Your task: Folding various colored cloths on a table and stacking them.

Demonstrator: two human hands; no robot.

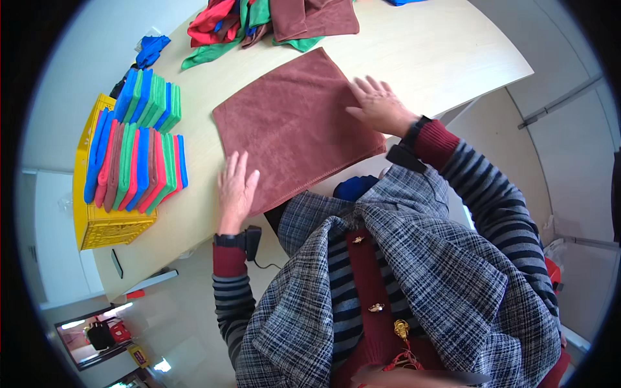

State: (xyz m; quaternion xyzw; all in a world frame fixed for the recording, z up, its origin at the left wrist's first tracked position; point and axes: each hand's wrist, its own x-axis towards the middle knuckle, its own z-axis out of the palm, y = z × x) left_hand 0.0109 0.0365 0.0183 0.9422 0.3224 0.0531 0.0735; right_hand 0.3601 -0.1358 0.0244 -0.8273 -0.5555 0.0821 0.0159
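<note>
A brown cloth towel (pixel 291 123) lies spread on the table in front of me, its near edge reaching the table's front edge. At that edge more than one layer shows, so it seems folded over. My left hand (pixel 237 187) rests at its near left corner, fingers spread and pointing away from me. Over the right side of the towel is my right hand (pixel 381 107), slightly blurred, with its fingers apart. Neither hand grips anything. Whether the right palm presses on the cloth or hovers just above it, I cannot tell.
A yellow crate (pixel 119 229) at the left holds several folded towels (pixel 139 165) in blue, green, red and brown. A loose heap of coloured cloths (pixel 284 22) lies at the table's far side. A dark flat object (pixel 117 263) sits near the table's left end. White cabinets (pixel 582 129) stand to the right.
</note>
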